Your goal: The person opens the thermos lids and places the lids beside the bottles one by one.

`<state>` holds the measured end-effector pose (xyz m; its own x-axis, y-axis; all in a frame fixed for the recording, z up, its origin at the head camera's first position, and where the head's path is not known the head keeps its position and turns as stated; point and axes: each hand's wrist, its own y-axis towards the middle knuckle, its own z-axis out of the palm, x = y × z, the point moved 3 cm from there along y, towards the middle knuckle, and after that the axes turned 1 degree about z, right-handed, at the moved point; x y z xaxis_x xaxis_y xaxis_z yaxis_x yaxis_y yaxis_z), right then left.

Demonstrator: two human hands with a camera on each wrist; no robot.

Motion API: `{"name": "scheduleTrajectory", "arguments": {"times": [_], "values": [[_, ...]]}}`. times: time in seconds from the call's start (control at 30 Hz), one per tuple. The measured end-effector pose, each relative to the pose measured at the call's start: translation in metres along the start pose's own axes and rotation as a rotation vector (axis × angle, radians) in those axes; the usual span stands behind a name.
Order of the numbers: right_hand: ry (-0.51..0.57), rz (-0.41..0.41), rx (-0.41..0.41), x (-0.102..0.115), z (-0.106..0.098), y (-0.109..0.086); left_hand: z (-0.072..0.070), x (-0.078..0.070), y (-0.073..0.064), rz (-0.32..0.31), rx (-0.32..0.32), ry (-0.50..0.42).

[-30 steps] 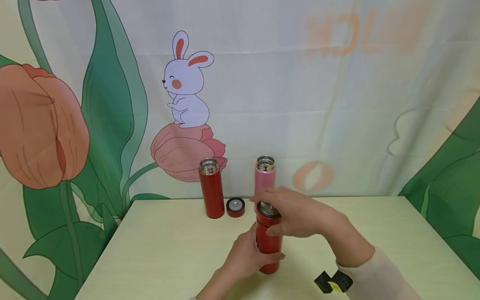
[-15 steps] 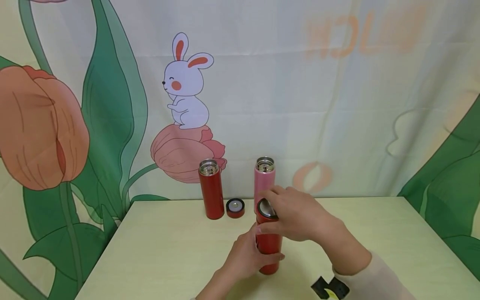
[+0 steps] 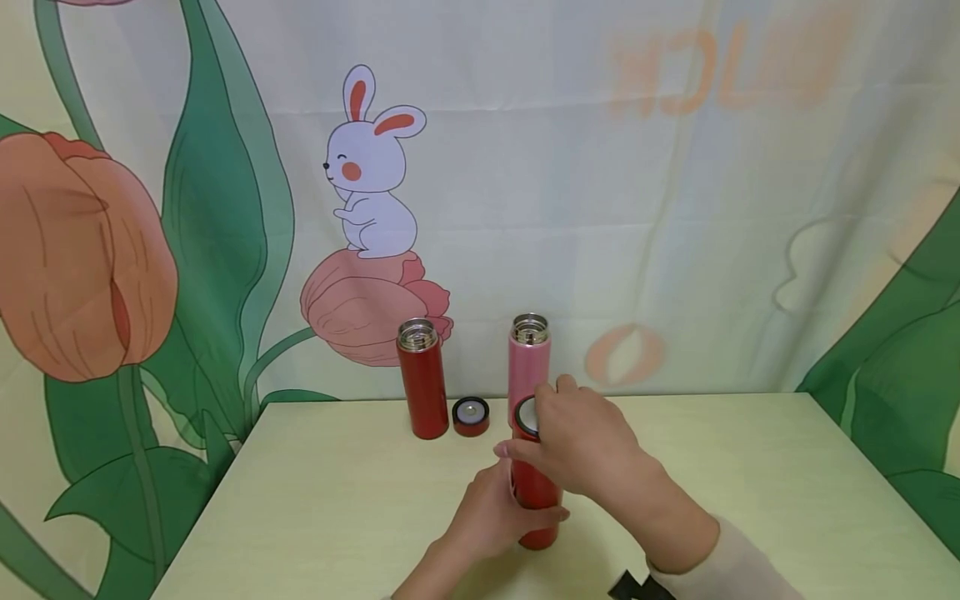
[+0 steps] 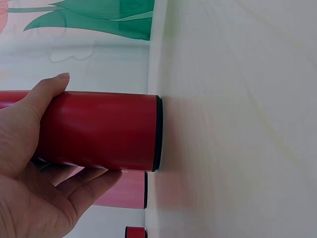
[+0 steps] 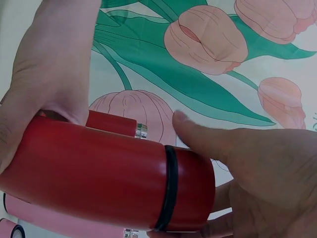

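Note:
A red thermos bottle point(image 3: 536, 492) stands upright near the table's front. My left hand point(image 3: 489, 512) grips its lower body, with the thumb on one side and the fingers on the other in the left wrist view. Around the bottle's lid point(image 5: 192, 183) is my right hand point(image 3: 588, 437), holding it from the side with the thumb towards the left. The lid sits on the bottle above a black ring, its silver top partly covered by the hand. Just behind stands a lidless pink thermos bottle point(image 3: 528, 367), partly hidden.
Farther left is a second red thermos bottle point(image 3: 423, 383), lidless, its steel mouth showing. Beside it a red lid point(image 3: 471, 417) lies with its inside up. A small pink cylindrical thing point(image 5: 9, 229) shows at the right wrist view's corner. The printed backdrop point(image 3: 712, 250) hangs behind the table point(image 3: 337, 500).
My right hand has turned about the lid, its wrist swinging down and left and its thumb moving left across the bottle. My left hand and the other bottles keep their places.

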<state>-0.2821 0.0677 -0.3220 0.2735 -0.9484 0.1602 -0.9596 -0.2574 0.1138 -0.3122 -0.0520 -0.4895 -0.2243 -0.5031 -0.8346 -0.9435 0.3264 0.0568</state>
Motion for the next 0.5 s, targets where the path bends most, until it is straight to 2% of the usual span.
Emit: {"name": "scheduleTrajectory", "arguments": {"times": [0.17, 0.5], "values": [[-0.026, 0.001, -0.049, 0.0018, 0.0027, 0.0013, 0.0001, -0.001, -0.001, -0.01, -0.002, 0.004], [-0.04, -0.008, -0.06, 0.004, 0.0037, 0.004, -0.0001, -0.0011, -0.001, -0.028, -0.003, 0.001]]}}
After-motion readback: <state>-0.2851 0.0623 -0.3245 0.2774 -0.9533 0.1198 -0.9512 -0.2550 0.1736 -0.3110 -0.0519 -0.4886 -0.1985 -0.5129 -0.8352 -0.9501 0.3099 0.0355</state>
